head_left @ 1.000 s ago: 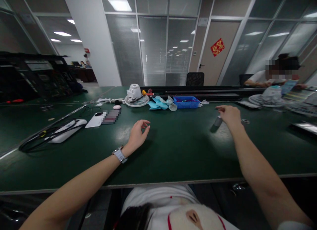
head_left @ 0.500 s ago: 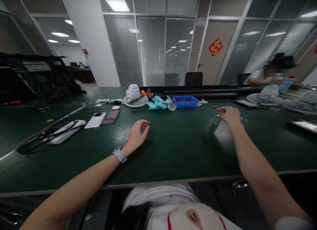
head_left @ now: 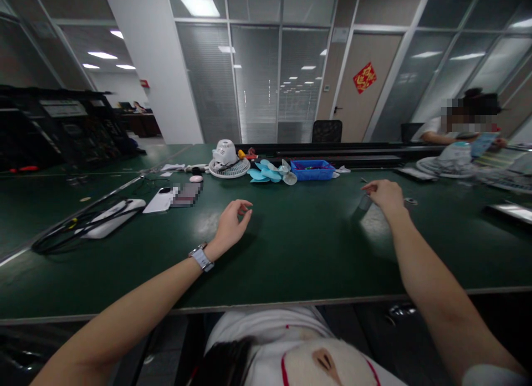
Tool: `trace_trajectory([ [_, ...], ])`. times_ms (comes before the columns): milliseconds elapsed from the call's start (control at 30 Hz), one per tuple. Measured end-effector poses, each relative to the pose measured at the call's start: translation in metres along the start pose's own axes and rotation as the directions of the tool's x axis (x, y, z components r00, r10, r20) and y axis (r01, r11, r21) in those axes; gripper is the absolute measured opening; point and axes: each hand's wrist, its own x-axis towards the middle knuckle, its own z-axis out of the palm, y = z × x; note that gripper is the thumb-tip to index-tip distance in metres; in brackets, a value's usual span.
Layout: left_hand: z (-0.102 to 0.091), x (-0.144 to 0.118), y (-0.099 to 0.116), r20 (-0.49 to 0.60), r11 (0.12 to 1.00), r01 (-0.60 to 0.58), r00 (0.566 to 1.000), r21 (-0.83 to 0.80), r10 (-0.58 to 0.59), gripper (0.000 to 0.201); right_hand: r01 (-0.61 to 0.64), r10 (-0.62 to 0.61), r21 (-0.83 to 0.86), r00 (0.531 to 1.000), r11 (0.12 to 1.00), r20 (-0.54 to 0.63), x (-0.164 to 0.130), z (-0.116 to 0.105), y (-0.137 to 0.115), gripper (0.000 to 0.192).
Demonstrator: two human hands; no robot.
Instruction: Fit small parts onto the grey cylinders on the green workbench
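Observation:
My left hand point(head_left: 234, 224) hovers over the green table point(head_left: 286, 247), fingers loosely curled and thumb apart, with nothing in it. A watch point(head_left: 201, 257) is on that wrist. On the right, my right hand point(head_left: 386, 196) has its fingertips pinched together right above a small grey cylinder point(head_left: 364, 202). A thin, short piece point(head_left: 364, 180) shows by the fingertips; whether it is held or lies behind them I cannot tell. The fingers hide part of the cylinder's top. Just right of this hand lies a small ring-like metal part point(head_left: 411, 201).
Along the back are a white fan body on its grille point(head_left: 228, 169), light blue fan blades point(head_left: 268, 171) and a blue bin point(head_left: 312, 170). At left lie a white phone point(head_left: 158, 201) and a white case with black cable point(head_left: 114, 222). Another person point(head_left: 440, 132) sits at far right.
The view has shifted slightly. Both hands keep nearly the same pose and place. At far right the other person's head and hands have moved a little.

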Motion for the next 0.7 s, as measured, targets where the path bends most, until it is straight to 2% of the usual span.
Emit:
trace_trajectory([
  [233,0.0,0.0,-0.001,-0.001,1.0,-0.006,1.0,-0.006,0.006,0.021,-0.112,0.116,-0.048,0.99,0.992,0.077,0.0,-0.003,-0.003,0.028],
  [367,0.001,0.0,-0.001,-0.001,1.0,-0.007,1.0,-0.007,0.007,0.021,-0.134,0.142,-0.083,0.985,0.988,0.1,-0.001,-0.005,-0.007,0.03],
  [600,-0.008,0.007,-0.002,-0.069,1.0,0.002,0.998,-0.001,-0.002,0.022,-0.247,0.246,-0.104,0.969,0.963,-0.019,-0.007,-0.009,-0.018,0.031],
  [700,-0.016,0.013,-0.004,-0.125,0.999,0.033,0.992,0.016,-0.03,0.023,-0.263,0.263,-0.095,0.965,0.96,-0.016,-0.006,-0.008,-0.015,0.031],
])
